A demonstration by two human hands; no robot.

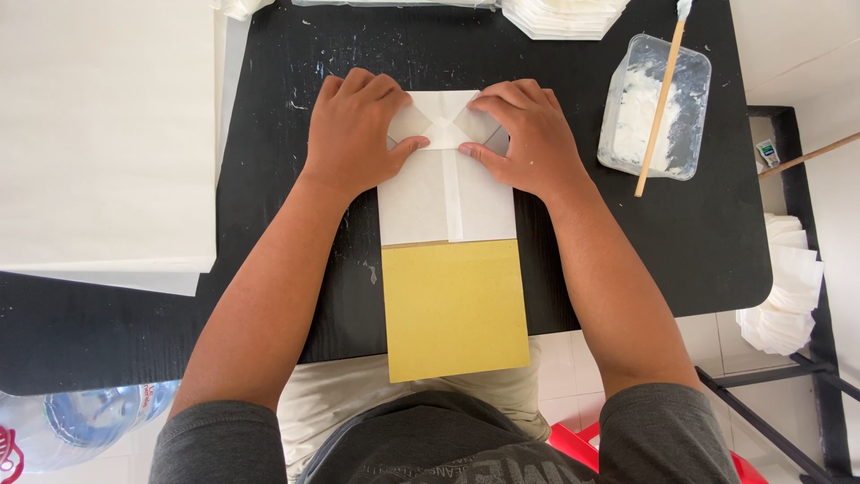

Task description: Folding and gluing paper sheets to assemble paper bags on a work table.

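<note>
On the black worktop (269, 296), beyond a yellow board (455, 309), a white paper bag (445, 193) lies under both hands: left hand (354, 130) and right hand (528, 134) press flat, grasping nothing, on its folded end. Uneven pressure could skew the creases. Right of the bag, a paste tub (654, 108) holds a stick (660, 103); white floor tiles show beneath.

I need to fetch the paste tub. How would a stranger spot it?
Look at the black table, toward its far right side beyond the right hand. The clear plastic tub sits there, smeared with white paste; a wooden stick rests across it, unlike the paper stacks nearby.
</note>
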